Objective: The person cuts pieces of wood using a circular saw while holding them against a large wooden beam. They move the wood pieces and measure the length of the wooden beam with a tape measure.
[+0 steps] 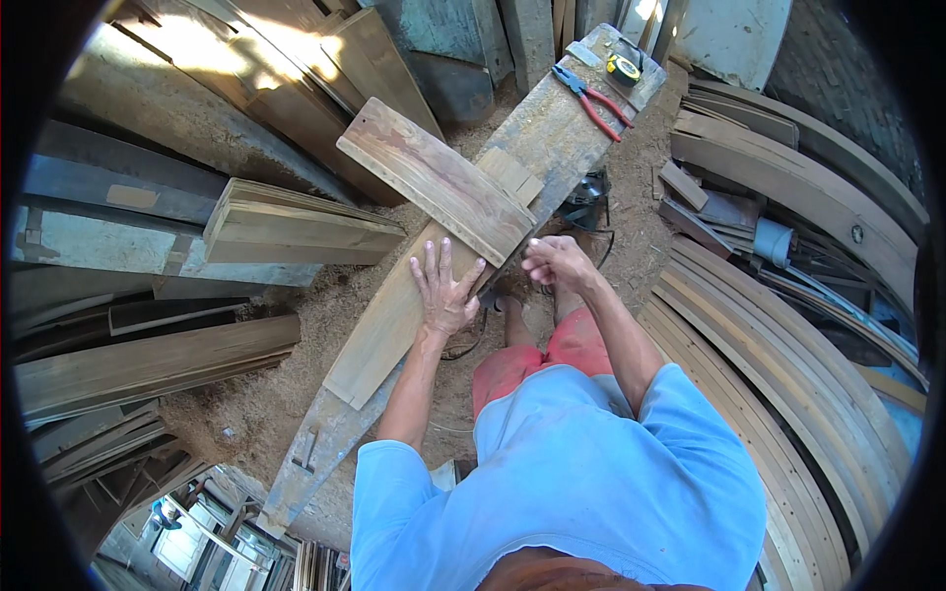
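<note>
My left hand (449,294) lies with its fingers spread on a pale wooden board (376,340), close to the edge of a reddish-brown board (434,177) that crosses over it. The crossing board rests at a slant, its far end sticking out to the left. Just off its near right end, my right hand (560,262) is raised with the fingers curled and pressed together. Whatever it may hold is too small to make out. Both boards lie on a long, worn bench plank (547,128). A short light wood piece (510,175) shows beyond the crossing board.
Red-handled pliers (596,106) and a yellow tape measure (623,69) lie at the bench's far end. Beside it on the floor is a dark power tool (588,197) with a cord. Stacked boards (778,364) line the right; leaning planks (296,231) crowd the left. Sawdust (266,424) covers the floor.
</note>
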A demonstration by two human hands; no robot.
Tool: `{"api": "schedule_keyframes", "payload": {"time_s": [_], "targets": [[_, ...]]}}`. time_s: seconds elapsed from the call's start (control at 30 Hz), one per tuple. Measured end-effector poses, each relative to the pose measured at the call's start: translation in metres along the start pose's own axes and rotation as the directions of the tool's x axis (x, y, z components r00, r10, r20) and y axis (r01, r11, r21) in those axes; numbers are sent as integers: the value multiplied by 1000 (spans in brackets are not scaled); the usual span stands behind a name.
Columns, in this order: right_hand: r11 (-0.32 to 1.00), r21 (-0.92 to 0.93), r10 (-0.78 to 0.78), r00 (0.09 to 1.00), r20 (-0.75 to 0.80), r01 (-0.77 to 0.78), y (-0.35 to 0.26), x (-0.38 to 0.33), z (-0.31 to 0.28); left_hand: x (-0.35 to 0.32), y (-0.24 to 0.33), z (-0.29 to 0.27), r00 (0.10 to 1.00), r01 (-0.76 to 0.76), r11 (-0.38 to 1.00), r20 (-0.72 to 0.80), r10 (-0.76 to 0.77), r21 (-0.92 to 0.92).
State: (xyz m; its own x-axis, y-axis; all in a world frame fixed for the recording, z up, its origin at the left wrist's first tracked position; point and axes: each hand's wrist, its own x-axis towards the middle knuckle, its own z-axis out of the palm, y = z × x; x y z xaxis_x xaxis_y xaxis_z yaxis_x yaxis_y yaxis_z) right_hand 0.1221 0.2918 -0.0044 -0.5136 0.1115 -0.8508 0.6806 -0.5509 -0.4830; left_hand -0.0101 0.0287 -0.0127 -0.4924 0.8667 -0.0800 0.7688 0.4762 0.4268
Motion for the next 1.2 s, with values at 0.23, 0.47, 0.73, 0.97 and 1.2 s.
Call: {"api": "schedule_keyframes", "payload": {"time_s": [0.23,0.47,0.73,0.97,1.2], "targets": [[831,-540,-39,956,-291,-131,59,18,-103,2,2,-3,1000,14,999,6,-14,29],[415,-910,-167,981,-99,-21,79,84,-136,1,-2,-4,999,44,999,30,-45,15],[45,-991,77,988,130,127,143,215,-174,-7,0,0,998,50,999,43,-50,-1],[-165,-985,106,994,30,48,167,308,-213,-1,-7,-1,994,14,999,105,-18,42],[-253,-968,29,1000,-4,3,181,356,-259,-4,-2,-9,983,51,993,172,-68,102]]}}
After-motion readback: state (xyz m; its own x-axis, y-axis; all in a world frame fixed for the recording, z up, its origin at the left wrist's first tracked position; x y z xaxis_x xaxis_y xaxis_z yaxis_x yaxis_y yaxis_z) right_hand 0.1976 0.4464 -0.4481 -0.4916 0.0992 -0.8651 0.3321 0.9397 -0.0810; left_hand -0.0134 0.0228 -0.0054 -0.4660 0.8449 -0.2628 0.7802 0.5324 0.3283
